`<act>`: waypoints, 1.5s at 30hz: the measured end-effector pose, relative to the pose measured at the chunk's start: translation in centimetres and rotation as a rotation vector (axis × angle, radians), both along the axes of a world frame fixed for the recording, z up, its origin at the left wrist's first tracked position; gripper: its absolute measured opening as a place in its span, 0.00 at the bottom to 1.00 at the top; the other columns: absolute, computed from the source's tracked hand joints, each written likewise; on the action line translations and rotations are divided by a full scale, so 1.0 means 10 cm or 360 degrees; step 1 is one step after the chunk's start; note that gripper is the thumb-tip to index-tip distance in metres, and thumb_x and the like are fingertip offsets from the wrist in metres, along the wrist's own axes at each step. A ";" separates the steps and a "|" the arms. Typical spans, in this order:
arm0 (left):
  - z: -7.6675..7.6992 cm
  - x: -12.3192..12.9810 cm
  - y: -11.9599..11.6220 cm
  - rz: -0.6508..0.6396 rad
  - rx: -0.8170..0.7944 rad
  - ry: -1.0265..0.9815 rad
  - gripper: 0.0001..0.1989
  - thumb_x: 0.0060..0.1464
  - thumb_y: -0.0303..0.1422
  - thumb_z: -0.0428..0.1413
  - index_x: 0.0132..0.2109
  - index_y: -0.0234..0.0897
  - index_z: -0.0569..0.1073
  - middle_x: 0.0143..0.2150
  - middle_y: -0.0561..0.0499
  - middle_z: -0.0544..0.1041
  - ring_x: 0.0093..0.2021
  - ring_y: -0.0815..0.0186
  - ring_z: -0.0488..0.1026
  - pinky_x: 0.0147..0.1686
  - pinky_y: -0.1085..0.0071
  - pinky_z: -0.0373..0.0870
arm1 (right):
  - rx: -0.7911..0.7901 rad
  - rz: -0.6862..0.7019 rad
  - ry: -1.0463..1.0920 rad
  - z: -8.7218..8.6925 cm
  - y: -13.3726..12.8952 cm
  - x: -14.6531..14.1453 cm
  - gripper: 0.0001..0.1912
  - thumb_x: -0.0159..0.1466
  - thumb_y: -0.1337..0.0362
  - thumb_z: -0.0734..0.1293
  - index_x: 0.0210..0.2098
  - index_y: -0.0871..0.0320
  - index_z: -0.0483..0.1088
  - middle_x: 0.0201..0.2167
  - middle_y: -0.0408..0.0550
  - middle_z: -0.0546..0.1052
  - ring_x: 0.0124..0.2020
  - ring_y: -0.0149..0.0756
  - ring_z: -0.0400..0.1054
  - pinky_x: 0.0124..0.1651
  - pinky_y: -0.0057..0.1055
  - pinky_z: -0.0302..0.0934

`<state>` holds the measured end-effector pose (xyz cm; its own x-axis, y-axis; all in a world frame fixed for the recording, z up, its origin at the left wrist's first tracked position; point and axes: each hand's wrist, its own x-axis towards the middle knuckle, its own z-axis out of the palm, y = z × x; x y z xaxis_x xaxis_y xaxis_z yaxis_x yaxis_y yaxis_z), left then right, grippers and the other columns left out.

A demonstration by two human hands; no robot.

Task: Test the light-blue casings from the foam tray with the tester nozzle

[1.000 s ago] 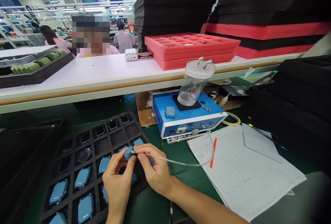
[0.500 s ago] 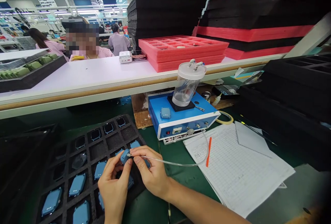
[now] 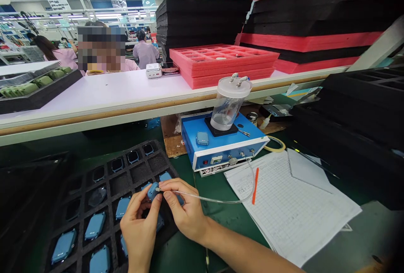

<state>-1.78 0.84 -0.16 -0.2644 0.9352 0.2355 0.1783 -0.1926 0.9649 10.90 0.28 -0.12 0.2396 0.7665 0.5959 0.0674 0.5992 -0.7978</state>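
My left hand [image 3: 142, 218] pinches a small blue watch-like case [image 3: 153, 191] over the black foam tray [image 3: 113, 214]. Fingers of my right hand [image 3: 186, 210] are closed on the tip of a clear tube [image 3: 214, 200], which meets the case's side. From there the tube curves to the front of a blue machine [image 3: 227, 149]. On top of that machine stand a clear cylinder [image 3: 229, 104] and another blue case [image 3: 202, 138]. More blue cases [image 3: 95, 225] lie in the tray's compartments, along with several dark-faced ones [image 3: 117, 164].
Written sheets [image 3: 293, 210] with an orange strip [image 3: 255, 186] lie at the right. A white shelf [image 3: 110, 92] crosses behind, bearing red foam trays [image 3: 224, 64] and black stacks. Dark trays [image 3: 356, 138] stand far right. People in pink sit beyond.
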 end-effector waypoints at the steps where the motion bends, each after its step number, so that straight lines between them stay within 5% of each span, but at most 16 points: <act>1: 0.00 0.00 0.00 0.0002 0.0000 0.0003 0.21 0.46 0.43 0.70 0.46 0.38 0.84 0.42 0.47 0.82 0.37 0.64 0.77 0.34 0.72 0.75 | -0.0002 -0.0001 0.0001 0.00 0.00 0.00 0.08 0.70 0.68 0.65 0.42 0.55 0.77 0.39 0.51 0.82 0.45 0.38 0.79 0.48 0.34 0.75; 45: 0.04 0.01 0.01 0.0027 -0.0023 -0.0002 0.22 0.44 0.44 0.71 0.45 0.38 0.84 0.41 0.47 0.82 0.36 0.63 0.77 0.33 0.72 0.75 | 0.0008 0.0006 0.0007 0.01 0.00 0.01 0.08 0.69 0.70 0.65 0.42 0.56 0.77 0.39 0.51 0.82 0.44 0.38 0.79 0.48 0.33 0.74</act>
